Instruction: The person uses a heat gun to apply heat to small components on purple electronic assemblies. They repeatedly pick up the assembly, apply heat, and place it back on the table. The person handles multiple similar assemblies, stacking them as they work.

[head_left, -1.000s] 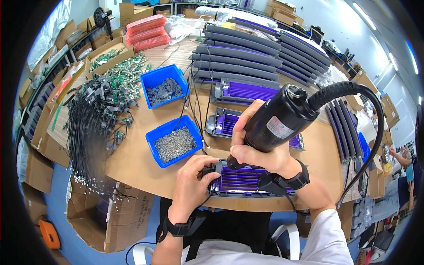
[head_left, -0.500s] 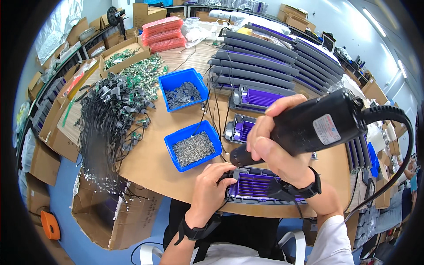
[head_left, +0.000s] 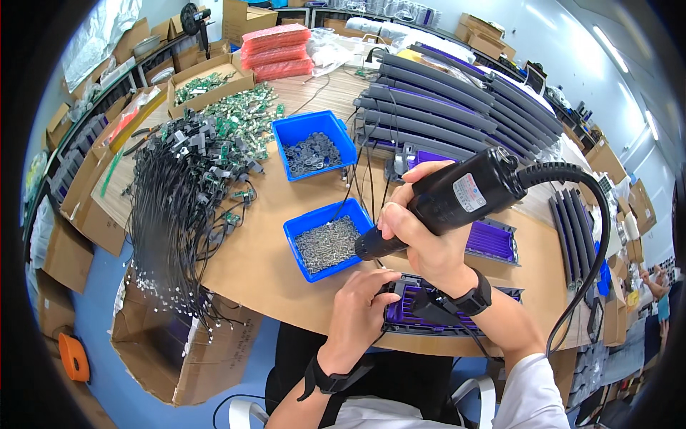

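My right hand (head_left: 421, 229) is wrapped round a black electric screwdriver (head_left: 457, 193), held slanting with its nose at the lower left. The nose is over or beside the right rim of a blue bin of small metal screws (head_left: 325, 243); its bit is not visible. Nearest me lies a grey plastic housing with purple slats (head_left: 414, 307), partly covered by my right wrist and a dark strap. My left hand (head_left: 361, 304) has thumb and fingers closed at the housing's left end; whether a small part is between them is hidden.
Another blue bin (head_left: 311, 143) holds dark grey small parts. Green circuit boards with black cables (head_left: 179, 186) are heaped left. Long grey panels (head_left: 443, 107) are stacked behind, and a purple-slatted housing (head_left: 493, 239) lies right. The screwdriver's thick cord (head_left: 604, 243) loops down at right.
My right hand has carried the screwdriver left, from above the housing's left end to the screw bin's right rim. My left hand stays at the housing. The whole view has shifted slightly.
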Tool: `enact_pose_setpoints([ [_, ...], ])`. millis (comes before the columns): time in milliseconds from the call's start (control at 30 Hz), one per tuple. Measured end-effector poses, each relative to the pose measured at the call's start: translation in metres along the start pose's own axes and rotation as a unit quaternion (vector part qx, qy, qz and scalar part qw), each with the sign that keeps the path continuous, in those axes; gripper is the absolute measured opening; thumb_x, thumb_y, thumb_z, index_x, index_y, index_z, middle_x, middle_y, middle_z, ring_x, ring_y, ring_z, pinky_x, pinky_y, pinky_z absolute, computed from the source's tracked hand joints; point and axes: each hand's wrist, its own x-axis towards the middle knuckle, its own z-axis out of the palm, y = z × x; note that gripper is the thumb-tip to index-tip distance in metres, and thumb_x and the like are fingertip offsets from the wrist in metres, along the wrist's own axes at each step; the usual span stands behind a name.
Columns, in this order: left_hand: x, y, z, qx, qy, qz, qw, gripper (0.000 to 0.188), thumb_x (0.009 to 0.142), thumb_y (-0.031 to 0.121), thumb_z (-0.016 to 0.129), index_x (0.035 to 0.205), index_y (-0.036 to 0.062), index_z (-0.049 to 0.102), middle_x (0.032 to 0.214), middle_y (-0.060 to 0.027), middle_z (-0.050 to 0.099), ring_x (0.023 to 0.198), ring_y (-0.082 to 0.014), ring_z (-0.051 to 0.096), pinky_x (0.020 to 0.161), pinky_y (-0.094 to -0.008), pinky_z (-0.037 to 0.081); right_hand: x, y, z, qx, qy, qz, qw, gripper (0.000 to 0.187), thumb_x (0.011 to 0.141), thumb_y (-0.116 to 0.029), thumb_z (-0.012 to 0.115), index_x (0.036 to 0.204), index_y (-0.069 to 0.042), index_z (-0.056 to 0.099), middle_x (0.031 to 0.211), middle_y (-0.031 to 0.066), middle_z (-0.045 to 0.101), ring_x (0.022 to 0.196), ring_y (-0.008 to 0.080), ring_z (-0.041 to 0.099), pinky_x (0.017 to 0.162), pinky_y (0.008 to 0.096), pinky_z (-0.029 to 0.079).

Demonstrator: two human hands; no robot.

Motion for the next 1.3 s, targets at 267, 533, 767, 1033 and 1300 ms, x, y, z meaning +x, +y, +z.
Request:
enact_pose_setpoints([
  [267,-0.001,-0.004,0.000,-0.014,0.000,0.028,1.000,0.030,0.073,-0.001,0.071,0.102,0.0028,0.066,0.098,-0.0145,0.066,0.091,-0.0343,0.059,0.078,-0.0409,0.049,-0.001,0.000,0.000,-0.052,-0.043,0.006,0.998,0.039,0.077,0.006,0.065,0.109,-0.002,0.046,0.069,0.0079,0.058,0.059,0.0144,0.058,0.058,0.0290,0.049],
  [533,-0.003,-0.005,0.001,-0.039,0.013,-0.001,0.999,0.035,0.070,-0.006,0.075,0.101,-0.0004,0.058,0.101,-0.0132,0.059,0.091,-0.0248,0.062,0.077,-0.0315,0.053,0.002,-0.009,-0.002,0.014,-0.017,-0.040,0.999,0.038,0.079,0.008,0.064,0.111,0.000,0.046,0.070,0.0075,0.060,0.059,0.0125,0.058,0.056,0.0263,0.048],
  [767,-0.006,-0.006,0.003,-0.071,0.034,-0.016,0.997,0.059,0.069,-0.012,0.074,0.119,-0.0001,0.046,0.132,-0.0166,0.033,0.093,-0.0249,0.062,0.081,-0.0330,0.054,0.007,-0.019,-0.006,0.087,0.063,-0.045,0.993,0.036,0.080,0.005,0.060,0.112,-0.001,0.045,0.070,0.0091,0.058,0.058,0.0160,0.058,0.059,0.0323,0.050],
  [1033,0.001,-0.003,-0.002,-0.057,0.005,0.004,0.998,0.079,0.067,-0.014,0.074,0.136,-0.0005,0.038,0.141,-0.0172,0.031,0.093,-0.0237,0.063,0.080,-0.0313,0.055,0.006,-0.023,-0.013,0.095,0.057,-0.046,0.993,0.035,0.081,0.004,0.060,0.112,-0.002,0.046,0.071,0.0091,0.058,0.059,0.0162,0.058,0.061,0.0325,0.050],
  [1300,-0.001,-0.003,0.000,-0.078,0.017,-0.010,0.997,0.078,0.067,-0.015,0.072,0.136,-0.0011,0.039,0.138,-0.0164,0.034,0.093,-0.0232,0.064,0.080,-0.0310,0.055,0.007,-0.024,-0.012,0.103,0.056,-0.045,0.992,0.035,0.081,0.005,0.060,0.112,-0.002,0.046,0.070,0.0085,0.057,0.059,0.0159,0.058,0.060,0.0323,0.050],
])
